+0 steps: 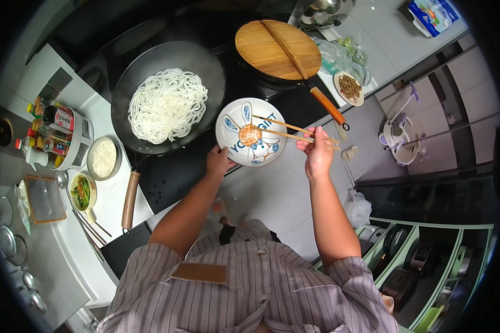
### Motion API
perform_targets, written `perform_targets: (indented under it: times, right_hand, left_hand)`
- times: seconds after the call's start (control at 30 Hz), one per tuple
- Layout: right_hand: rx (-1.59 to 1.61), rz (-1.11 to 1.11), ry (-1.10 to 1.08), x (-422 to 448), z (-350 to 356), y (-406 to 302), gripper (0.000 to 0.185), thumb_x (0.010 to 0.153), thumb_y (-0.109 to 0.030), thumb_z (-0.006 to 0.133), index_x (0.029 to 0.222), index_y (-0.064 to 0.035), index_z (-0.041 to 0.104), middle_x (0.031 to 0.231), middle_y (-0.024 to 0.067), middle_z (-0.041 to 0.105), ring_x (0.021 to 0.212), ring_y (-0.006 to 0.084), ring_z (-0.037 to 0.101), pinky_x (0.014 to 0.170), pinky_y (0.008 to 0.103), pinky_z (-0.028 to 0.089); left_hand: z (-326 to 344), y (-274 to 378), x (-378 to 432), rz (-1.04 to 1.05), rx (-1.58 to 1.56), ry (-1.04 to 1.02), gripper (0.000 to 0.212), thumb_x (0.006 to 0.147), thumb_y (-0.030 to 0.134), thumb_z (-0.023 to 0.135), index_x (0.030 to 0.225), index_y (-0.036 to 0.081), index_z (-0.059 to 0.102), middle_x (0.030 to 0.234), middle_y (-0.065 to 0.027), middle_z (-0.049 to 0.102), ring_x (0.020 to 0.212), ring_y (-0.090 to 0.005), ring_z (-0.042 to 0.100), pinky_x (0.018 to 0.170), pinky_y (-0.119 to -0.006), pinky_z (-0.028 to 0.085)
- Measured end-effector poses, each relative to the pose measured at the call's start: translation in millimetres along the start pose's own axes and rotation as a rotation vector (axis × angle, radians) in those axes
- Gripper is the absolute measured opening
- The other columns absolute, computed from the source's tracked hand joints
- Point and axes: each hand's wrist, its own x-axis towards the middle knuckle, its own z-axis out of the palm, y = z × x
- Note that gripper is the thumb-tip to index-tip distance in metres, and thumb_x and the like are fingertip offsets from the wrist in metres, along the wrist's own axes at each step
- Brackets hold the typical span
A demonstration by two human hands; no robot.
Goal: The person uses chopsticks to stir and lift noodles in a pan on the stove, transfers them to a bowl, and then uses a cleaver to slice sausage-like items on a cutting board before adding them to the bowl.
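My left hand grips the lower left rim of a white plate painted with a blue and orange rabbit. No food lies on it. A pair of wooden chopsticks is in my right hand, their tips over the plate with nothing between them. To the left, a black wok on the cooktop holds a mound of thick white noodles. Its wooden handle points towards me.
A second pan with a wooden lid stands back right. Beside it are a plate of brown shredded food and a plastic bag of greens. Condiment bottles, a bowl of white food and a bowl of cooked vegetables line the left counter.
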Motion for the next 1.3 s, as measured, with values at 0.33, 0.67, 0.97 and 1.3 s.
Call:
perform_targets:
  times: [0.33,0.67,0.97,1.3]
  right_hand:
    - [-0.003,-0.232,-0.488,24.2,120.5,-29.9,0.029,0.094,-0.023,0.046,0.091,0.0033,0.056,0.077,0.0120,0.059,0.061,0.0155,0.060,0.058,0.0238,0.049]
    - [-0.607,-0.930,-0.741,66.8,299.8,62.0,0.016,0.081,-0.024,0.060,0.082,-0.0085,0.066,0.082,0.0128,0.063,0.076,0.0339,0.060,0.067,0.0389,0.048]
    - [-0.682,-0.593,-0.424,118.2,292.3,11.4,0.036,0.091,-0.030,0.046,0.079,-0.0006,0.062,0.068,0.0132,0.063,0.067,0.0265,0.063,0.061,0.0382,0.047]
    - [-0.451,0.068,-0.708,76.4,309.3,85.0,0.028,0.091,-0.028,0.049,0.082,-0.0022,0.055,0.066,0.0074,0.057,0.043,0.0160,0.055,0.039,0.0263,0.048]
  left_hand:
    - [-50.1,87.9,-87.8,0.042,0.356,-0.208,0.030,0.091,0.023,0.047,0.110,0.001,0.057,0.086,-0.0092,0.062,0.072,-0.0151,0.061,0.063,-0.026,0.052]
    - [-169.8,118.6,-167.9,0.241,1.393,0.735,0.060,0.073,0.049,0.064,0.112,0.004,0.055,0.099,-0.0166,0.061,0.095,-0.0302,0.057,0.081,-0.038,0.047]
    - [-203.0,116.6,-147.5,0.193,1.142,0.510,0.042,0.078,0.039,0.061,0.082,-0.002,0.064,0.070,-0.0204,0.062,0.069,-0.0362,0.061,0.066,-0.040,0.048]
    - [-211.4,122.4,-145.3,0.121,1.133,0.428,0.044,0.078,0.041,0.062,0.083,-0.002,0.063,0.073,-0.0215,0.062,0.072,-0.0365,0.060,0.068,-0.039,0.048]
